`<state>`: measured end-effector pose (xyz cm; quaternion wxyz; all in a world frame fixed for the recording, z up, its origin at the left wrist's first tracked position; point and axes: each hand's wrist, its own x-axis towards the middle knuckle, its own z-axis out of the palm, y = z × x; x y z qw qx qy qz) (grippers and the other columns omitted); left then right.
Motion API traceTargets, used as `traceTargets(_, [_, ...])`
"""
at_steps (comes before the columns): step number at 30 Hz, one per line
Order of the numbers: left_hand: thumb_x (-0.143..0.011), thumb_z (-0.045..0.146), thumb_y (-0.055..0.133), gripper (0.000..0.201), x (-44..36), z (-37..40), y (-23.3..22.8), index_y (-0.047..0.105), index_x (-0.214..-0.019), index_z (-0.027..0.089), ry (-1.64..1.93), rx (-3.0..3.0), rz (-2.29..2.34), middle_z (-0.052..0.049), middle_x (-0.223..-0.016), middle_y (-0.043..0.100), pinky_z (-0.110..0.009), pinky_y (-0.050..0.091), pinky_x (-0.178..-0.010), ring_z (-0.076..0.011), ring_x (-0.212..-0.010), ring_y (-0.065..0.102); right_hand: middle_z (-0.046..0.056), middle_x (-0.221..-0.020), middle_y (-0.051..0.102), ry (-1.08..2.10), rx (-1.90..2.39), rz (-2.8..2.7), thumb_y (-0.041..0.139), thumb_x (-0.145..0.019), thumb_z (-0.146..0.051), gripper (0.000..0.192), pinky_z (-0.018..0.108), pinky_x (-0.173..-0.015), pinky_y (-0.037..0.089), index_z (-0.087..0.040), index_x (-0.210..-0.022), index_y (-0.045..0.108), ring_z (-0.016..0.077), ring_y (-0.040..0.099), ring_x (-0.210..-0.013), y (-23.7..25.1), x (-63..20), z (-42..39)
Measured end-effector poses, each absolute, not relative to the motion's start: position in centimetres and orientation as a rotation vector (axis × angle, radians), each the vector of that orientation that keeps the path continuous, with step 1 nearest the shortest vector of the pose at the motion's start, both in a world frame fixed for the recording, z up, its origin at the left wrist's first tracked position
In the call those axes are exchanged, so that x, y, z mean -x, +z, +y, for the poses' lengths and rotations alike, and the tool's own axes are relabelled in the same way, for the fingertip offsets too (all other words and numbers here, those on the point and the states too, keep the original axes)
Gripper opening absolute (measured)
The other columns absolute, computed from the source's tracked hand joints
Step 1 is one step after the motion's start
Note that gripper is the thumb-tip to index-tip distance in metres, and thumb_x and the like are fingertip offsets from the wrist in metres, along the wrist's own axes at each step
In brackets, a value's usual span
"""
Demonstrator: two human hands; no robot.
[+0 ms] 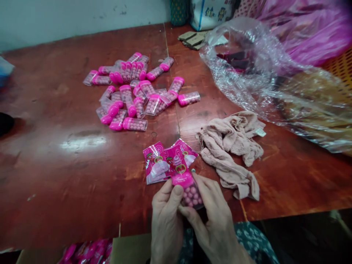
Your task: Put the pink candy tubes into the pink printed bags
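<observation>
My left hand point(166, 216) and my right hand point(213, 220) meet at the table's near edge, both gripping a clear tube of pink candy balls point(191, 194) with a pink cap. A pink printed wrapper point(178, 167) lies over the tube's top end. A few more pink wrappers point(155, 161) fan out on the table just beyond my fingers. Farther out, a pile of several candy tubes with pink caps point(134, 93) lies loose on the red-brown table point(68, 165).
A crumpled pink-beige cloth point(233, 150) lies to the right of my hands. Big clear plastic bags point(275, 84) fill the right side. A cardboard box holding pink packets point(88, 251) sits below the table's front edge.
</observation>
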<state>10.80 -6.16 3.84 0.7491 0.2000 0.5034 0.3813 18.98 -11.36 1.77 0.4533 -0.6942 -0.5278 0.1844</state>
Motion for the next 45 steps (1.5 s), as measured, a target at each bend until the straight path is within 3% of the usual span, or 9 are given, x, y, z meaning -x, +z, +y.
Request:
traceTargets(3, [-0.073,0.026,0.068,0.018,-10.1,-6.1,3.6,0.073,-0.088,0.019,0.915,-0.552,1.195,-0.005,-0.087,0.073,-0.029,0.05,-0.076,-0.0213,-0.084,0.065,0.011,-0.102,0.064,0.504,1.668,-1.314,0.047,-0.089,-0.02,0.029,0.035,-0.081,0.052,-0.013,-0.117,0.054,0.0217,0.06,-0.096,2.0,-19.4,-11.1])
traceTargets(7, [-0.069,0.019,0.071,0.015,-9.3,-5.6,3.6,0.074,-0.083,0.019,1.04,-0.702,1.241,-0.006,-0.093,0.072,-0.029,0.048,-0.082,-0.0243,-0.096,0.061,0.006,-0.091,0.068,0.667,1.571,-1.304,0.045,-0.09,-0.016,0.025,0.024,-0.071,0.055,-0.017,-0.112,0.056,0.0164,0.065,-0.08,2.7,-20.2,-10.8])
traceTargets(16, [-0.07,0.032,0.07,0.022,-9.8,-5.3,4.3,0.074,-0.085,0.016,0.942,-0.578,1.181,-0.007,-0.074,0.073,-0.027,0.051,-0.065,-0.0198,-0.07,0.065,0.009,-0.104,0.065,0.701,1.446,-1.461,0.042,-0.091,-0.013,0.032,0.026,-0.08,0.054,-0.016,-0.122,0.047,0.0178,0.064,-0.093,2.9,-20.7,-10.9])
traceTargets(23, [-0.07,0.029,0.069,0.021,-9.2,-4.9,4.2,0.074,-0.081,0.012,0.813,-0.508,1.024,-0.012,-0.081,0.072,-0.031,0.053,-0.065,-0.0226,-0.072,0.066,0.006,-0.087,0.068,0.645,1.468,-1.592,0.038,-0.093,-0.017,0.025,0.025,-0.068,0.057,-0.018,-0.114,0.052,0.0177,0.066,-0.082,3.9,-22.4,-10.4])
traceTargets(28, [-0.078,0.033,0.06,0.028,-8.9,-4.9,4.5,0.073,-0.087,0.01,0.685,-0.465,1.017,-0.01,-0.058,0.068,-0.03,0.052,-0.05,-0.019,-0.048,0.062,0.004,-0.102,0.07,0.751,1.453,-1.531,0.042,-0.093,-0.02,0.027,0.02,-0.073,0.056,-0.023,-0.117,0.056,0.016,0.067,-0.091,4.6,-23.0,-10.6])
traceTargets(35, [-0.074,0.03,0.065,0.02,-9.4,-5.5,4.2,0.074,-0.084,0.015,0.822,-0.528,1.026,-0.009,-0.085,0.073,-0.025,0.052,-0.071,-0.0194,-0.078,0.066,-0.001,-0.106,0.069,1.088,1.531,-1.088,0.038,-0.096,-0.025,0.029,0.019,-0.079,0.055,-0.028,-0.115,0.059,0.0137,0.064,-0.098,4.4,-22.5,-11.5])
traceTargets(37, [-0.074,0.032,0.065,0.022,-9.6,-5.6,4.4,0.074,-0.085,0.016,0.837,-0.494,1.038,-0.009,-0.087,0.073,-0.026,0.053,-0.069,-0.0203,-0.078,0.066,0.002,-0.116,0.063,1.063,1.516,-1.094,0.043,-0.093,-0.033,0.031,0.023,-0.084,0.054,-0.027,-0.122,0.054,0.0165,0.061,-0.105,4.3,-22.1,-11.8])
traceTargets(41, [-0.072,0.033,0.067,0.022,-9.6,-5.6,4.8,0.074,-0.084,0.017,0.885,-0.418,1.072,-0.008,-0.083,0.073,-0.026,0.053,-0.066,-0.0216,-0.078,0.067,0.01,-0.119,0.057,0.903,1.527,-1.262,0.063,-0.08,-0.041,0.061,0.024,-0.082,0.054,-0.019,-0.132,0.039,0.0212,0.059,-0.106,4.4,-21.1,-11.6])
traceTargets(45, [-0.069,0.031,0.07,0.018,-9.4,-5.6,4.7,0.074,-0.076,0.015,0.92,-0.445,1.089,-0.007,-0.076,0.073,-0.025,0.053,-0.067,-0.0195,-0.074,0.066,0.013,-0.109,0.061,0.598,1.629,-1.508,0.045,-0.092,-0.031,0.042,0.024,-0.074,0.055,-0.013,-0.13,0.039,0.0202,0.064,-0.095,4.2,-20.5,-11.1])
